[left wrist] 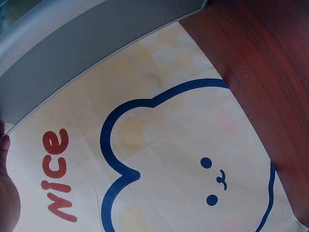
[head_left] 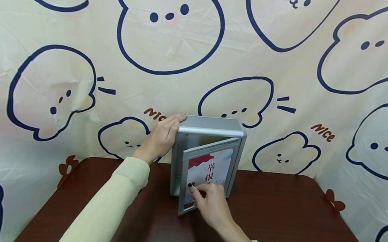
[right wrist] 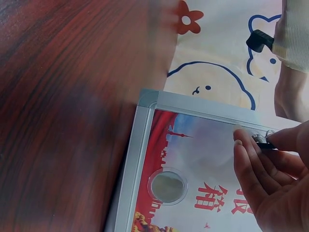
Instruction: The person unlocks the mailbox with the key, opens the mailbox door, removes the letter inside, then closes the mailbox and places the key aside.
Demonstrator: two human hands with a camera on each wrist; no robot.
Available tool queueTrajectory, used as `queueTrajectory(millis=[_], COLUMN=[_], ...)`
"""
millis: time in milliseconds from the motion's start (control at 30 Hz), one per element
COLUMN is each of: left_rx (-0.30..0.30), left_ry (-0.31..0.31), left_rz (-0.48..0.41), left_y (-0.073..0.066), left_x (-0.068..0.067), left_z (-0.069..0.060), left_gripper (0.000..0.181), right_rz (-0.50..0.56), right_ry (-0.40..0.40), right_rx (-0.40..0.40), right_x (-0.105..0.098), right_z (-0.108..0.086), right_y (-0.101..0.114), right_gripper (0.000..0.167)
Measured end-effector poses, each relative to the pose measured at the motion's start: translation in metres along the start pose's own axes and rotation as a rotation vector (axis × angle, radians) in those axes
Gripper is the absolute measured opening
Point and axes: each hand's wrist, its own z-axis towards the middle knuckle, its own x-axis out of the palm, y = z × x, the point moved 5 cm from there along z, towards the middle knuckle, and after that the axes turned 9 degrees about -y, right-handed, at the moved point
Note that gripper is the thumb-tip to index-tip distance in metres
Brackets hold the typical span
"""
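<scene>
A grey metal box [head_left: 212, 124] stands on the table with its framed door [head_left: 219, 161] swung partly outward. The door's panel carries red lettering and a round window [right wrist: 167, 186], seen in the right wrist view. My left hand [head_left: 162, 136] rests on the box's upper left corner, fingers laid over the top edge. In the left wrist view only a bit of that hand [left wrist: 7, 188] shows. With thumb and forefinger, my right hand [head_left: 212, 206] pinches a small key with a black part [right wrist: 263, 144] at the lock near the door's free edge. The fingers partly hide the lock.
The dark brown wooden table [head_left: 276, 223] carries the box near its back edge. Right behind it hangs a pale cloth [head_left: 163, 50] printed with cartoon bears, which also lines both sides.
</scene>
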Motion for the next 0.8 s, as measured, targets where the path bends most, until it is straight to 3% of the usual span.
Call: queueTrajectory(millis=[800], left_rx=[0.009], left_ry=[-0.004], left_rz=[-0.012], left_y=[-0.0024], left_x=[0.0005], left_z=[-0.0007], left_gripper=[0.05], right_rz=[0.039], right_ry=[0.038], right_rx=[0.025], right_x=[-0.0093], right_z=[-0.0078], right_y=[-0.0036], right_gripper=[0.022])
